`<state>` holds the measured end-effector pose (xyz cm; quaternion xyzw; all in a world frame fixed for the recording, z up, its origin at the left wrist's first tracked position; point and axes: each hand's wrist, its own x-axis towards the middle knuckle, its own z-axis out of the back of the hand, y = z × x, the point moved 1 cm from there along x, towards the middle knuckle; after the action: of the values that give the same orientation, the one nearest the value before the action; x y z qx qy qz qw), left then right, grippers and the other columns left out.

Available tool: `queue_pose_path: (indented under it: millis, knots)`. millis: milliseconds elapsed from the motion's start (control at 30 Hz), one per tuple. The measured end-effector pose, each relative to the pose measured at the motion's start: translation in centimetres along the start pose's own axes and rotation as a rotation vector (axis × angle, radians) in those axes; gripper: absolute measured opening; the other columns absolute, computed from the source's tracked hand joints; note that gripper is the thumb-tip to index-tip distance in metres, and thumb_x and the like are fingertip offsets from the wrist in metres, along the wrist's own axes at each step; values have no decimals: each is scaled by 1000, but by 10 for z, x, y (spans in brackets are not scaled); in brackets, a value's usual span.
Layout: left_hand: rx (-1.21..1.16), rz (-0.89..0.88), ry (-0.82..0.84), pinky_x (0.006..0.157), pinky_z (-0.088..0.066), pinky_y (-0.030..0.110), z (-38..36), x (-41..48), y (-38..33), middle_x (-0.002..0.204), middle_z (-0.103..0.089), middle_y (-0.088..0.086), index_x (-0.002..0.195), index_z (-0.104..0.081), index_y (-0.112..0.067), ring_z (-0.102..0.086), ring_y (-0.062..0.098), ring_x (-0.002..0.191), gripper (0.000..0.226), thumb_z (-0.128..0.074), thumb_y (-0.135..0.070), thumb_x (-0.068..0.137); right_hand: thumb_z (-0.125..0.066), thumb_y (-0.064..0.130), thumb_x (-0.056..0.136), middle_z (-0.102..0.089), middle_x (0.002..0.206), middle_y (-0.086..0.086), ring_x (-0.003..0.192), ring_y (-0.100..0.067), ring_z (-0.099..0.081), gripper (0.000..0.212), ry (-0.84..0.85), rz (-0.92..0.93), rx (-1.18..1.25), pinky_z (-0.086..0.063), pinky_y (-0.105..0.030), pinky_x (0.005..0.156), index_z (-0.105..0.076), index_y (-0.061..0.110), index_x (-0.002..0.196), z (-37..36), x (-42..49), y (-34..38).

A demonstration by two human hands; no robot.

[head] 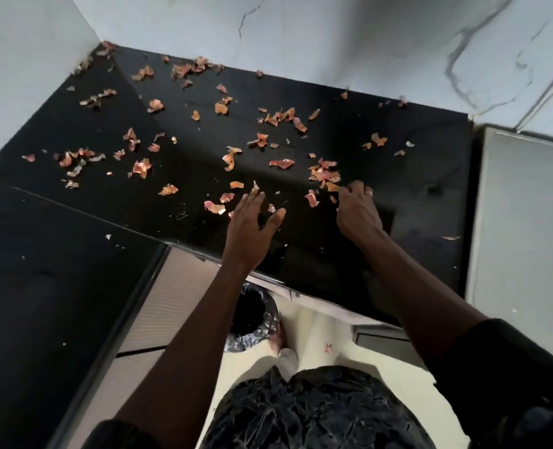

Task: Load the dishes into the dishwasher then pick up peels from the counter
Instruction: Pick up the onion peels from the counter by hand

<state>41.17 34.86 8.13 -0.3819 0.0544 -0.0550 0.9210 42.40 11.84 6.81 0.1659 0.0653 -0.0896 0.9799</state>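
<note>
Strewn across the black desk: orange-pink onion peels, from its back corner by the marble wall to near its front edge. Low over the desk near that front edge, left hand, fingers straight and spread, holding nothing. Beside it over the desk, right hand, ring on one finger, fingers curled down onto a clump of peels; cannot tell whether any pinched. Below the desk's front edge, black-lined bin.
</note>
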Motion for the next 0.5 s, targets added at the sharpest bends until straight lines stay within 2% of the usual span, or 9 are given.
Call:
queue_pose_path:
  millis: [133,233,300,400,500]
  knots:
    - [-300,101,-83,112,-35,26,3,7,0,149,-51,1,144,-52,-19,-42,10,141,50,-54,-45,101,-53,8,97,-48,129,-11,114,-26,-48,22,-27,7,84,-49,-37,88,-62,10,118,-5,2,4]
    - [-469,183,-109,99,-47,19,4,8,-6,129,-65,-8,136,-60,-21,-58,-1,118,42,-52,-45,102,-51,8,98,-47,135,-10,120,-28,-48,34,-65,-13,104,-50,-39,93,-59,12,131,-4,1,-3]
    - [-533,195,-136,92,-50,18,3,8,-9,118,-68,-9,128,-65,-20,-62,-1,109,37,-50,-44,103,-52,12,99,-43,145,-8,131,-29,-42,44,-29,0,108,-45,-40,100,-51,15,143,-1,4,-6]
    - [-616,201,-170,83,-52,19,5,10,-15,100,-69,-10,120,-69,-17,-64,-3,95,34,-51,-41,104,-57,18,100,-40,151,-3,135,-28,-38,47,35,126,72,-42,-42,108,-50,22,146,4,14,-1]
    - [-628,193,-122,78,-50,12,7,11,-19,94,-67,-16,111,-70,-21,-61,-12,89,25,-50,-36,105,-58,16,99,-49,143,-1,127,-25,-46,39,47,197,-17,-49,-42,99,-59,21,138,2,10,4]
